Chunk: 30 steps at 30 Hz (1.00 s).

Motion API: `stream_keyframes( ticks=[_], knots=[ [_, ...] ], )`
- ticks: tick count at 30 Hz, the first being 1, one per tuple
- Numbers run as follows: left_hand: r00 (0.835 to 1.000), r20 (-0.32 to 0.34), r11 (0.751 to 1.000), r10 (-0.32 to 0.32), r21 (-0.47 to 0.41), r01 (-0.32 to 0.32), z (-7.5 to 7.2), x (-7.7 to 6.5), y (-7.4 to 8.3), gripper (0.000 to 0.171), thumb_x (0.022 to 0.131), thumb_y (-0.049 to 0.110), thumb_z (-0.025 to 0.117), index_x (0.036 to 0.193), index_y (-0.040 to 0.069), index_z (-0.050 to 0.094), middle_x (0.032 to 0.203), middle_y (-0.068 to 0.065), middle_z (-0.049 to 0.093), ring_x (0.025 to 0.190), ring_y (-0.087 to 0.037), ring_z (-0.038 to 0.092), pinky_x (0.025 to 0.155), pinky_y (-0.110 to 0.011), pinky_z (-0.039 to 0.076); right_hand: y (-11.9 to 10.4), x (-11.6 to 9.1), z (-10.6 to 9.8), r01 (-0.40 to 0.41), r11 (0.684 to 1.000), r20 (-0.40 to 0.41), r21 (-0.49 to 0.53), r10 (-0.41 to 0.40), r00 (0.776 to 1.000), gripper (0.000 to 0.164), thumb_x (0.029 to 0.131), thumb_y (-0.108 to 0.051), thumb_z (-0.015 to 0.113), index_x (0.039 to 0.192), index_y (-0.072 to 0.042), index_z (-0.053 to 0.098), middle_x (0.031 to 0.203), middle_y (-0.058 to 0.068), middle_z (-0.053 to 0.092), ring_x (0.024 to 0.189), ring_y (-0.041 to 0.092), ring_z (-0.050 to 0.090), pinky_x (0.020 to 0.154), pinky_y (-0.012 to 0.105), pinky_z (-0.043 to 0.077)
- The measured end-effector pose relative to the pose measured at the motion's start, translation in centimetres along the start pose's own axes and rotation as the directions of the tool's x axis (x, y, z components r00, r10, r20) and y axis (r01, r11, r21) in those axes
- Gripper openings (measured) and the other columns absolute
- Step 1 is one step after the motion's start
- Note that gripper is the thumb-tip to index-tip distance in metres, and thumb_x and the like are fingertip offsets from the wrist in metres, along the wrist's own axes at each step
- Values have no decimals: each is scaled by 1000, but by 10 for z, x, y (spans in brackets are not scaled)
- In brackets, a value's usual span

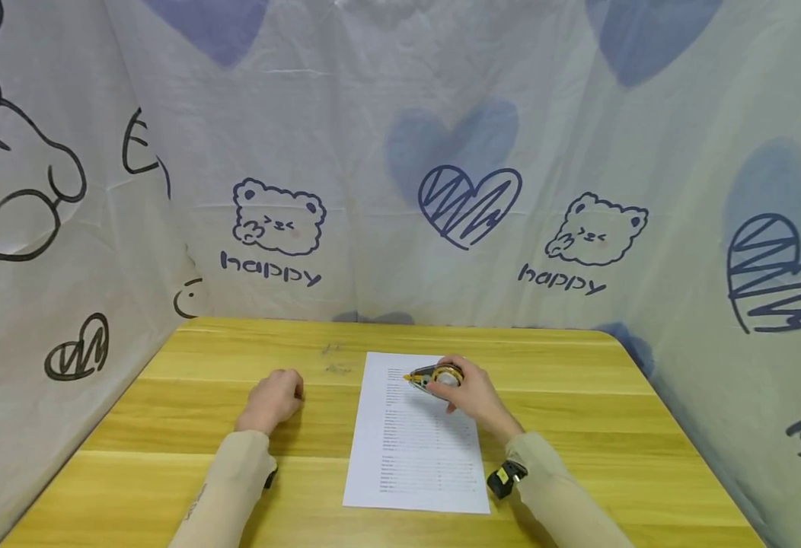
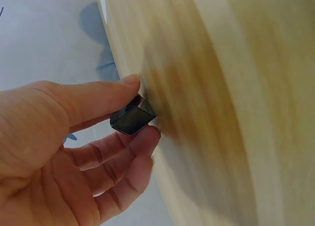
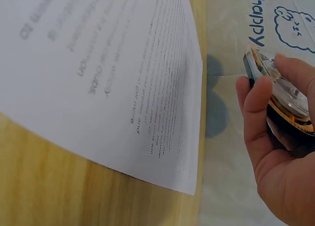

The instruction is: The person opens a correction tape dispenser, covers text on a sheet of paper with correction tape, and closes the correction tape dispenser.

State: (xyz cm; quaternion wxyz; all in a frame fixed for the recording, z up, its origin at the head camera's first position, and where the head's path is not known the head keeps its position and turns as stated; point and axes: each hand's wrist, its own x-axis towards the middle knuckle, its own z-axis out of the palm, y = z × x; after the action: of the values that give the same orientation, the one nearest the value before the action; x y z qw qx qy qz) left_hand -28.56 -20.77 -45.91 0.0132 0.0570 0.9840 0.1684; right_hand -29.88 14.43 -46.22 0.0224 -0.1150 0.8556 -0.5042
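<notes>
My right hand (image 1: 476, 397) grips a correction tape (image 1: 447, 374), a clear and dark body with an orange tip and orange parts inside. Its tip points left, over the upper part of a printed sheet of paper (image 1: 366, 487); whether it touches the page I cannot tell. The right wrist view shows thumb and fingers around the correction tape (image 3: 290, 100). To the left of the sheet, my left hand (image 1: 273, 399) is low over the table. Between its thumb and fingers it pinches a small dark cap-like piece (image 2: 132, 117), hidden in the head view.
The wooden table (image 1: 167, 426) has faint grey marks (image 1: 335, 369) left of the sheet's top. Printed white curtains (image 1: 373, 152) hang behind and at both sides. A black wrist device (image 1: 506, 479) is strapped at the right sleeve, by the sheet's lower right edge.
</notes>
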Motion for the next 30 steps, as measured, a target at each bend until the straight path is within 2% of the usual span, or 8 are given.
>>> stream_keyframes(
  ticks=[4,10,16,19,25,30],
  knots=[
    [1000,10,1000,-2,-5,2,1,0,-1,3,86,5,72,89,4,72,92,-10,69,78,-24,61,65,-40,52,-1,1,0,-12,1000,-31,-28,11,999,46,82,-30,81,121,-18,62,99,11,67,53,34,62,55,44,56],
    [1000,-2,1000,13,4,-13,1,0,-3,7,88,4,69,93,6,74,99,-13,70,87,-28,64,70,-43,54,-1,3,-1,-30,999,-44,-16,29,999,43,82,-25,80,118,-14,58,97,12,65,49,19,55,51,44,54],
    [999,-26,999,33,7,-32,-1,-1,-3,13,88,1,68,97,4,77,107,-17,72,100,-36,66,80,-47,56,-1,2,-3,-33,999,-42,10,34,999,42,82,-24,81,116,-13,59,93,12,65,49,20,55,51,46,54],
    [1000,-14,1000,28,3,-27,-1,-1,-4,14,89,1,68,99,3,77,109,-18,71,102,-37,66,80,-47,56,-1,2,-3,-38,999,-26,5,38,999,42,82,-25,81,116,-14,60,94,13,66,51,19,56,51,45,54],
    [1000,-15,999,16,45,-16,-2,-3,-1,16,91,7,68,104,2,74,109,-19,70,99,-36,65,77,-49,55,-1,3,-3,-88,996,-33,-25,88,996,57,80,-30,83,128,-12,59,101,13,67,50,19,56,51,41,53],
    [997,-69,996,31,84,-25,0,0,6,22,92,14,67,110,2,72,109,-18,70,97,-35,66,75,-51,55,-1,5,-2,-105,989,-21,-105,103,994,45,77,-34,84,113,-12,68,93,6,71,64,19,62,50,31,50]
  ],
)
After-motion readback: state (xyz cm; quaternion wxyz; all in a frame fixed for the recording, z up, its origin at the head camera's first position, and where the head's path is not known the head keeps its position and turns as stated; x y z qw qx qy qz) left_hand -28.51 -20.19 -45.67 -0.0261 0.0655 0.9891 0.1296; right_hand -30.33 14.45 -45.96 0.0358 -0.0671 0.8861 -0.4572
